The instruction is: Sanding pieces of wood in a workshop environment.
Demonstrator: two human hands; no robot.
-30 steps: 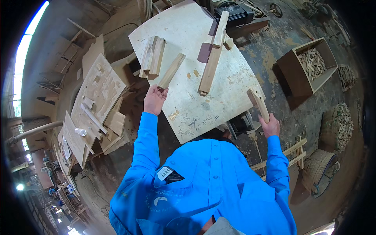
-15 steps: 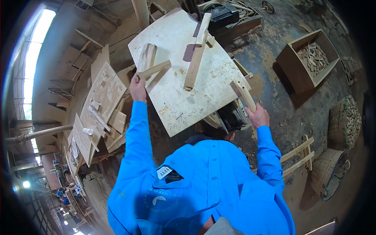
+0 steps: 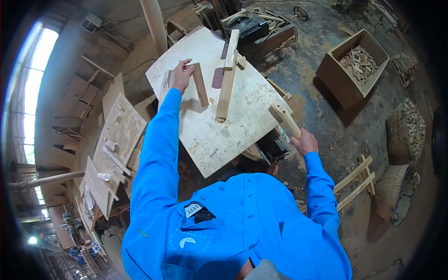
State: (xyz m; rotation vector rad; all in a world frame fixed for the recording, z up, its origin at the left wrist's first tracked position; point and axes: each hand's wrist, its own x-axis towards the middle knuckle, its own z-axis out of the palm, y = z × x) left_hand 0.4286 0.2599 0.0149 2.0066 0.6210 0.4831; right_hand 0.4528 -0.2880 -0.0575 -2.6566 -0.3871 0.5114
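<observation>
A short wooden strip [image 3: 200, 86] is pinched at its far end by my left hand [image 3: 181, 76], over the left part of the pale worktable top [image 3: 210, 156]. Its near end comes down close to the board surface. Other wooden pieces [image 3: 166, 80] lie beside that hand, mostly hidden by it. My right hand [image 3: 305, 142] grips one end of another wooden piece [image 3: 287, 120], whose far end reaches the right corner of the top. Between my hands, a long wooden bar [image 3: 226, 95] lies on the top, with a shorter wooden block [image 3: 232, 50] over its far end.
A black motor [image 3: 249, 29] stands behind the worktable. An open box [image 3: 343, 77] of wood offcuts sits on the floor at right, near a full basket [image 3: 396, 133] and a tipped basket [image 3: 392, 193]. Another board-topped bench [image 3: 116, 126] stands at left.
My left hand has moved from the top's left edge inward, farther over it, swinging the wooden strip from sideways to pointing toward me. My right hand keeps its hold. The whole view has shifted slightly.
</observation>
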